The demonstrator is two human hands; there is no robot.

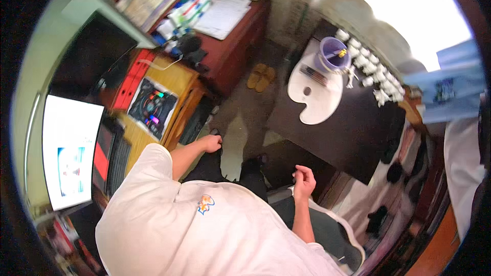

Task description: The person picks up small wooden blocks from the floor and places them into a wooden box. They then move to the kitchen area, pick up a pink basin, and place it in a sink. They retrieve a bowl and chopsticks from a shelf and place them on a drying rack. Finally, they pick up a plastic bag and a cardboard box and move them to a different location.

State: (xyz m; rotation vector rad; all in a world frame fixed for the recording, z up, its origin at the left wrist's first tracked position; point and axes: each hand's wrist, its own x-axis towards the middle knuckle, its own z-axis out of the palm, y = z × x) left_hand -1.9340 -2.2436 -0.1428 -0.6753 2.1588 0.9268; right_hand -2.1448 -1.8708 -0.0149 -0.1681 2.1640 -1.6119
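Observation:
My left hand (212, 143) hangs beside my dark trousers with its fingers curled in, and nothing shows in it. On the other side, my right hand (304, 181) is held loosely bent, its fingers a little apart and no object visible between them. The dark table (337, 138) lies just beyond the right hand. On it rests a white painter's palette (326, 105) with a thumb hole, and a few thin dark sticks or brushes (313, 75) lie across it. A purple bucket (325, 51) with a yellow-ended item inside stands at the palette's far end.
Several small white figures (370, 67) line the table's far edge. Left are a lit monitor (69, 153) and a wooden desk (136, 130) with a tray of electronics (153, 107). Yellow slippers (261, 78) lie on the floor; a dark chair (322, 226) is behind my right arm.

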